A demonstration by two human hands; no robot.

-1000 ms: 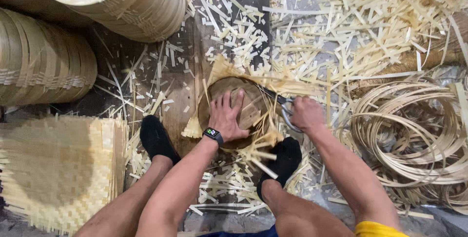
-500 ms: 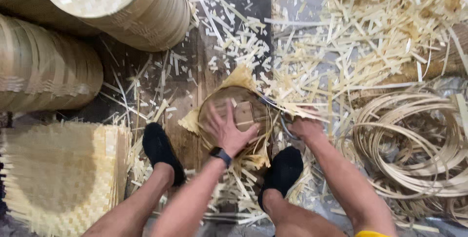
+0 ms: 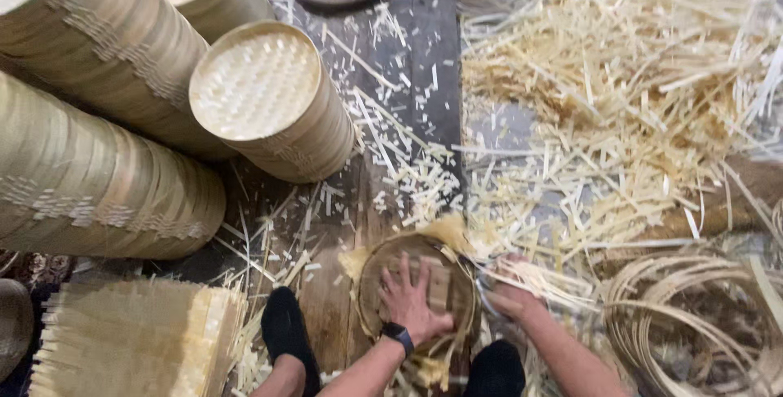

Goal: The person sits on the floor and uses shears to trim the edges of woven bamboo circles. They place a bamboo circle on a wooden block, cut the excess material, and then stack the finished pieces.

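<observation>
My left hand (image 3: 412, 299) lies flat, fingers spread, on a round wooden disc (image 3: 375, 270) that sits on a woven bamboo mat whose pale corners stick out around it (image 3: 447, 230). A black watch (image 3: 397, 333) is on that wrist. My right hand (image 3: 510, 297) is closed at the disc's right rim, partly covered by loose bamboo strips. A thin knife blade (image 3: 483, 281) shows just left of it. My feet in black socks (image 3: 285, 332) flank the disc on the wooden floor board.
Tall stacks of round bamboo steamer frames (image 3: 261, 103) lie on their sides at left. A pile of woven mats (image 3: 139, 340) sits at bottom left. Coiled bamboo hoops (image 3: 693, 323) lie at right, and heaps of bamboo offcuts (image 3: 620, 95) cover the upper right.
The view has tilted up, so the disc and hands now sit lower in the picture. Both hands stay at the disc; my right hand has drawn closer to its rim.
</observation>
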